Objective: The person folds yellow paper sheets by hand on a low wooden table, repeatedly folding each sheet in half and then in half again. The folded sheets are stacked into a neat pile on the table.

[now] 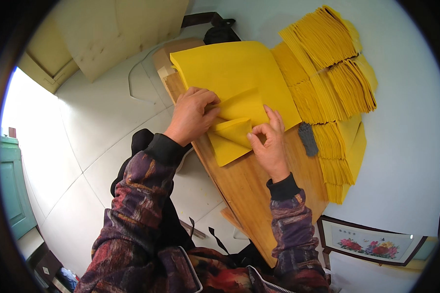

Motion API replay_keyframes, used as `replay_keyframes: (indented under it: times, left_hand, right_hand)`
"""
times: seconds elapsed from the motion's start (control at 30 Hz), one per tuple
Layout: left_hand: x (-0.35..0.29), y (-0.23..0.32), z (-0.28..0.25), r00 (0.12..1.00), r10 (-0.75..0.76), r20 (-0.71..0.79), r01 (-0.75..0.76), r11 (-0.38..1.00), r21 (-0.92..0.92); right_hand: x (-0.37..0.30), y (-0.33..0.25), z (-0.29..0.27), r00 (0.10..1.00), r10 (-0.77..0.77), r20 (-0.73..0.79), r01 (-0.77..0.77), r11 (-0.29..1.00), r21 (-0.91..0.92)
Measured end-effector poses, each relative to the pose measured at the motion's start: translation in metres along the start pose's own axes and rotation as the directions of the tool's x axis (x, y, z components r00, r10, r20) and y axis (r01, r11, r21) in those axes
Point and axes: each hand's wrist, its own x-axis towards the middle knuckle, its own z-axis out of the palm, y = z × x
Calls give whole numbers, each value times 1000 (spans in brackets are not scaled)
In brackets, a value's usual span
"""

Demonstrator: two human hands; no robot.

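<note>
A yellow paper sheet [233, 131], partly folded with a raised flap, lies across the near edge of a broad stack of yellow paper [230, 63]. My left hand [193, 113] is closed on the sheet's left side, its fingertips partly hidden by the hand itself. On the right, my right hand [270, 146] has thumb and index finger pinched at the flap's corner, with the other fingers raised. Both hands are over the wooden table [249, 188]. Beside the stack's right corner sits a dark grey oblong block [308, 139], touched by neither hand.
Several bundles of folded yellow paper [322, 39] are piled along the table's right side against the white wall [406, 117]. A framed flower picture [371, 241] stands at the lower right. Pale floor tiles [107, 122] stretch left of the table, and a teal cabinet [15, 185] is at the far left.
</note>
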Motion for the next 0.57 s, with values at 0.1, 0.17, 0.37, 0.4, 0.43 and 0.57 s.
replay_keyframes:
  times: [0.1,0.17,0.37,0.4,0.43,0.57]
  left_hand:
    - [-2,1,3,997,-76,-5,76,994,-83]
    - [-4,-2,3,998,-58,3,59,997,-57]
    - [-2,-3,2,998,-50,-30,48,996,-69]
    - [-1,0,2,998,-63,-25,61,995,-77]
    - [0,3,2,997,-76,-10,75,995,-73]
    - [0,6,1,978,-201,53,204,975,-82]
  right_hand:
    - [-8,-6,-5,997,-74,19,75,997,-30]
    - [-23,-7,-11,992,-120,45,122,992,-41]
    - [-67,65,-39,955,178,-238,-218,963,-155]
    - [-72,83,-47,918,274,-286,-339,918,-207]
    - [-76,101,-56,906,304,-296,-392,866,-311]
    - [-79,151,-69,826,514,-232,-549,641,-536]
